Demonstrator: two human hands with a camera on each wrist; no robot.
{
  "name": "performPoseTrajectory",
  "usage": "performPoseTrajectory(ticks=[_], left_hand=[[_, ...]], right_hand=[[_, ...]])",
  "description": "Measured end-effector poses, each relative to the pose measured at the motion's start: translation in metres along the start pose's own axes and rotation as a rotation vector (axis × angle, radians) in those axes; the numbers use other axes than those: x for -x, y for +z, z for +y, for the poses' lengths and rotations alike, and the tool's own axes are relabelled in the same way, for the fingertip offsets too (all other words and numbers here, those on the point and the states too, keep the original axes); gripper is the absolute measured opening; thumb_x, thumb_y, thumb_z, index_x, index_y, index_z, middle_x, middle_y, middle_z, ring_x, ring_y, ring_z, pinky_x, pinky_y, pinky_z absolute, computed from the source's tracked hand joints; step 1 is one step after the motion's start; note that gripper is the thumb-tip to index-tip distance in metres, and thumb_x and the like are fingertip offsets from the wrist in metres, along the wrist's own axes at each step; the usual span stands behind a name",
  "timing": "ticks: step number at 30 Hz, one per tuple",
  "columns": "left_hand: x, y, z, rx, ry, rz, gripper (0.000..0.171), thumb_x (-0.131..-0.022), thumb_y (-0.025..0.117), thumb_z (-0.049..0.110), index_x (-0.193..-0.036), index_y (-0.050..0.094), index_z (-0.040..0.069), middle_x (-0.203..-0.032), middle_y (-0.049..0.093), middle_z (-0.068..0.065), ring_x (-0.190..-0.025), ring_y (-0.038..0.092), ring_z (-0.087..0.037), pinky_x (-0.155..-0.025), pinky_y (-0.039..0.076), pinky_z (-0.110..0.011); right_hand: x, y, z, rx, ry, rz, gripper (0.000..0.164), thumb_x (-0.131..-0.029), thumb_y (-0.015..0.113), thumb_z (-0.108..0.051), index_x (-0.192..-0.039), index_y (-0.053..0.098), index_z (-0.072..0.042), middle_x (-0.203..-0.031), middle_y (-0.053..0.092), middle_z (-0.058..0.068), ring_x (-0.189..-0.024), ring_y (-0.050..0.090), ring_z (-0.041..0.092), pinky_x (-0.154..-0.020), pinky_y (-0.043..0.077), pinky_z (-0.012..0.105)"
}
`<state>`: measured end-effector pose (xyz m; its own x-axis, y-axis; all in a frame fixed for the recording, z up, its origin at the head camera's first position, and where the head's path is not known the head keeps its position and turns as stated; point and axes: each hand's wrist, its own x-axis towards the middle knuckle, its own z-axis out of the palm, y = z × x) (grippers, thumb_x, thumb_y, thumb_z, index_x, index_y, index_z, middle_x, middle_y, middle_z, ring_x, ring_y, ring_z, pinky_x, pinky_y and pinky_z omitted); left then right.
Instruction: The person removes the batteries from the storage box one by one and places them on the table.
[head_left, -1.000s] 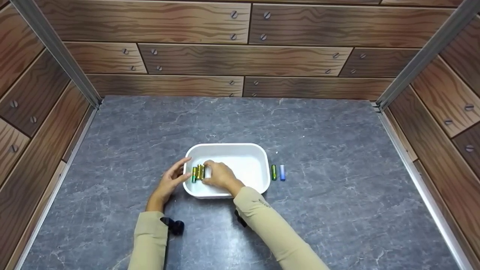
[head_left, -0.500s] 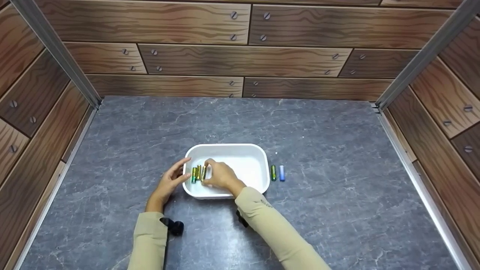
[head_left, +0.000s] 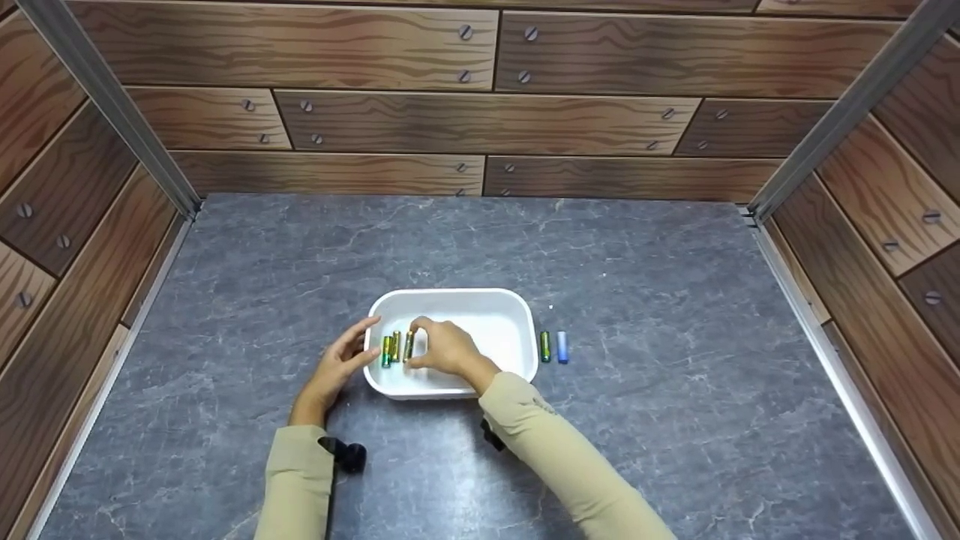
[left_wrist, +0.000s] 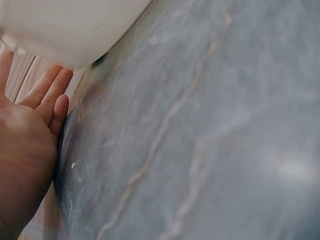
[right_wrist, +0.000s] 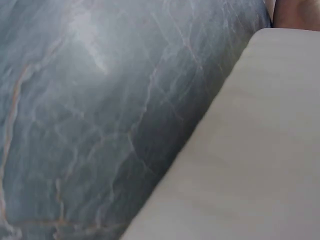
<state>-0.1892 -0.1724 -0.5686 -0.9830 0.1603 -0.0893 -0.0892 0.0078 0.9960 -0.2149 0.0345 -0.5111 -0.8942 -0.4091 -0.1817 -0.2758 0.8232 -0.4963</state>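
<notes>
A white rectangular tray (head_left: 480,311) stands on the grey marbled table. Its left rim has my left hand (head_left: 341,365) against it, thumb reaching over the edge. Seen from the left wrist, that hand (left_wrist: 25,145) has straight fingers touching the tray's outer wall (left_wrist: 70,30). Inside the tray, my right hand (head_left: 450,349) pinches a green-and-gold battery (head_left: 409,346) between thumb and finger at its two ends. Left of it, two batteries lie side by side, a green-gold one (head_left: 386,351) and a gold one (head_left: 396,346). The pinched battery is apart from them.
Right of the tray lie a green battery (head_left: 545,346) and a blue one (head_left: 562,347), both outside it. Wood-patterned walls (head_left: 480,120) with metal corner posts enclose the table (head_left: 660,300). A pale surface (right_wrist: 250,150) fills much of the right wrist view.
My right hand has shifted slightly to the right with the pinched battery, which has come away from the two beside it. My left hand has stayed at the rim.
</notes>
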Motion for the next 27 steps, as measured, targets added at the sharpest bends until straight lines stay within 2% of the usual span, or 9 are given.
performPoseTrajectory(ticks=[7, 14, 21, 27], left_hand=[[0.000, -0.001, 0.000, -0.034, -0.019, 0.005, 0.055, -0.091, 0.061, 0.002, -0.144, 0.044, 0.005, -0.143, 0.050, -0.020, -0.114, 0.055, -0.005, -0.093, 0.044, -0.016], [0.000, -0.001, 0.000, -0.013, -0.001, 0.002, 0.055, -0.091, 0.059, -0.001, -0.143, 0.044, 0.002, -0.143, 0.050, -0.023, -0.115, 0.055, -0.008, -0.093, 0.045, -0.017], [-0.001, -0.001, -0.001, -0.023, -0.008, 0.001, 0.055, -0.091, 0.060, 0.001, -0.143, 0.044, 0.004, -0.142, 0.050, -0.022, -0.116, 0.055, -0.010, -0.093, 0.045, -0.018], [-0.002, -0.001, -0.002, -0.017, -0.019, -0.002, 0.055, -0.091, 0.060, 0.000, -0.143, 0.045, 0.006, -0.143, 0.051, -0.020, -0.117, 0.054, -0.011, -0.093, 0.045, -0.018]], right_hand=[[0.006, -0.008, -0.003, 0.034, -0.011, -0.011, 0.055, -0.074, 0.082, -0.038, -0.120, 0.059, -0.017, -0.101, 0.072, 0.012, -0.091, 0.066, 0.027, -0.077, 0.053, 0.040], [0.012, -0.018, -0.005, 0.037, -0.027, -0.017, 0.055, -0.074, 0.082, -0.038, -0.120, 0.059, -0.017, -0.107, 0.072, 0.013, -0.099, 0.068, 0.031, -0.083, 0.054, 0.044], [0.016, -0.026, 0.002, 0.048, -0.045, -0.003, 0.057, -0.072, 0.083, -0.039, -0.119, 0.060, -0.017, -0.089, 0.071, 0.011, -0.081, 0.065, 0.025, -0.071, 0.052, 0.039], [0.019, -0.034, 0.008, 0.025, -0.053, 0.001, 0.058, -0.071, 0.084, -0.036, -0.120, 0.060, -0.016, -0.070, 0.059, 0.001, -0.064, 0.049, 0.013, -0.057, 0.040, 0.027]])
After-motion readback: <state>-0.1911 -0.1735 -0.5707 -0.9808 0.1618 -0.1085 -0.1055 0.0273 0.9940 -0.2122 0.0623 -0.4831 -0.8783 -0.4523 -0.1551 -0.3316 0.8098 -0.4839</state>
